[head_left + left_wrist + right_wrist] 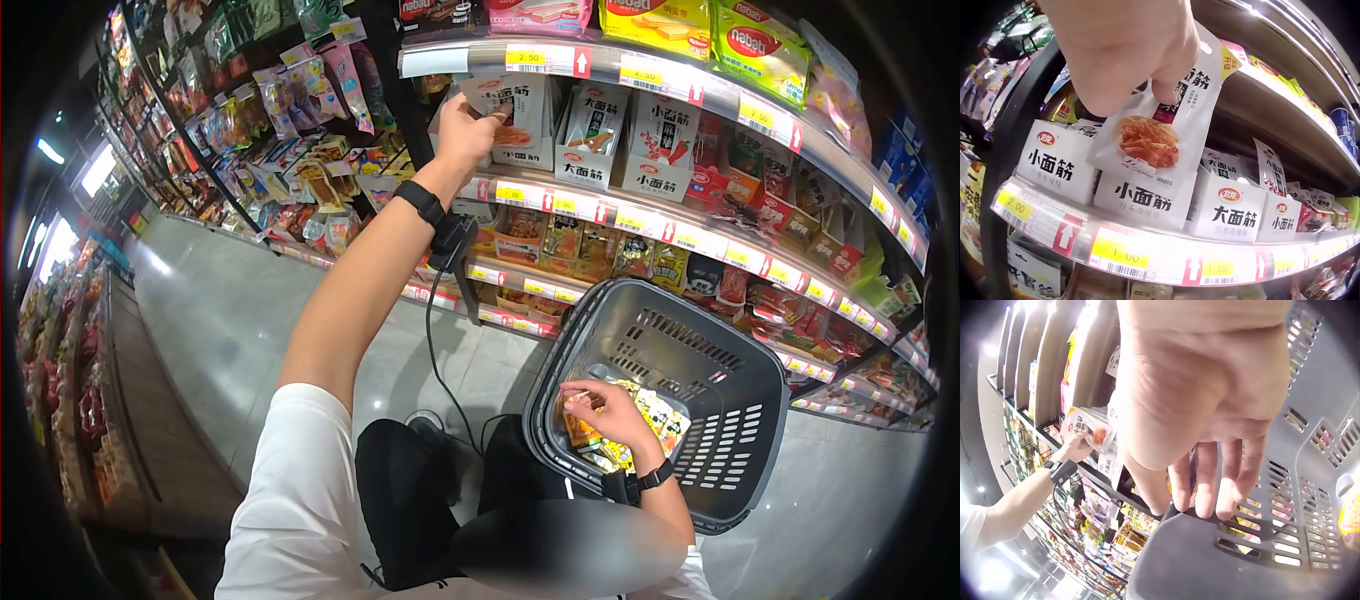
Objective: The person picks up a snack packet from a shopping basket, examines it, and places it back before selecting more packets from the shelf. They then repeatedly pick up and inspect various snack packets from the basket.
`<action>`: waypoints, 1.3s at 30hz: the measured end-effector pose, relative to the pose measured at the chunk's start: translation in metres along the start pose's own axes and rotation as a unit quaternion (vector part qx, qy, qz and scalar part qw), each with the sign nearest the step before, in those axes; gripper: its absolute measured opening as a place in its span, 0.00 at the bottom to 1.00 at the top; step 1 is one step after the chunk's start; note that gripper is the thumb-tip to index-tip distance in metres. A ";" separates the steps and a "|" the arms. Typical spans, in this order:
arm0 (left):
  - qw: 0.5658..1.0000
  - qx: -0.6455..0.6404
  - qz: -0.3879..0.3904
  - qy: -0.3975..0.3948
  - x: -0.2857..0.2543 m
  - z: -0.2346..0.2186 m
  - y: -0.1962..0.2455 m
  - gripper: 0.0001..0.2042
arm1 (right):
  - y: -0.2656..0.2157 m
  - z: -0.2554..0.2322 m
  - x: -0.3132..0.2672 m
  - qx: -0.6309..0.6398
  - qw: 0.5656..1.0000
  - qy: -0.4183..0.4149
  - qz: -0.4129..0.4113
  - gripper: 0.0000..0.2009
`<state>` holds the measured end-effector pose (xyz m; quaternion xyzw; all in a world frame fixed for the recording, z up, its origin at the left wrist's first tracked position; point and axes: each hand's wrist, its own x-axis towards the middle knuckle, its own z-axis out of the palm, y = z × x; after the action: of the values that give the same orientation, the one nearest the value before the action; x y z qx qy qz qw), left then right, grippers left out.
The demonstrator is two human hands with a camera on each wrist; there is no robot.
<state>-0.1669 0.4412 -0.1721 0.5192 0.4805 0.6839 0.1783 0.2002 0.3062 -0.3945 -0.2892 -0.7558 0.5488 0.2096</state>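
My left hand (pixel 468 122) is raised to the upper shelf and pinches a white snack packet (pixel 512 128) by its top edge. The left wrist view shows fingers (pixel 1169 81) gripping the packet (pixel 1154 140), which has an orange food picture and hangs in front of white display boxes (pixel 1229 212). My right hand (pixel 600 405) is down inside the grey plastic basket (pixel 755 385), fingers loosely spread over yellow and orange packets (pixel 655 415). In the right wrist view the fingers (pixel 1207 481) hang fairly straight, with nothing plainly held, against the basket wall (pixel 1310 506).
Shelves (pixel 640 215) of packaged snacks with yellow price tags (pixel 1116 256) fill the right side and curve away to the left. A grey tiled aisle floor (pixel 220 310) runs between them and another rack (pixel 70 380) at the left. A cable runs down from my left wrist.
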 end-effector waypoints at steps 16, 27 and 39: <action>0.996 0.054 0.029 0.072 0.069 0.021 -0.028 0.16 | 0.000 0.001 -0.003 -0.006 1.000 -0.001 0.008 0.17; 0.997 0.053 -0.010 0.049 0.065 0.032 -0.018 0.14 | -0.007 -0.001 -0.001 -0.011 1.000 -0.007 -0.002 0.16; 0.997 0.018 -0.064 0.030 0.043 0.034 0.004 0.14 | -0.007 -0.001 -0.004 -0.003 1.000 -0.016 0.001 0.17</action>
<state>-0.1534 0.4873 -0.1454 0.4696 0.5301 0.6777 0.1980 0.2026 0.3028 -0.3870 -0.2811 -0.7604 0.5516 0.1961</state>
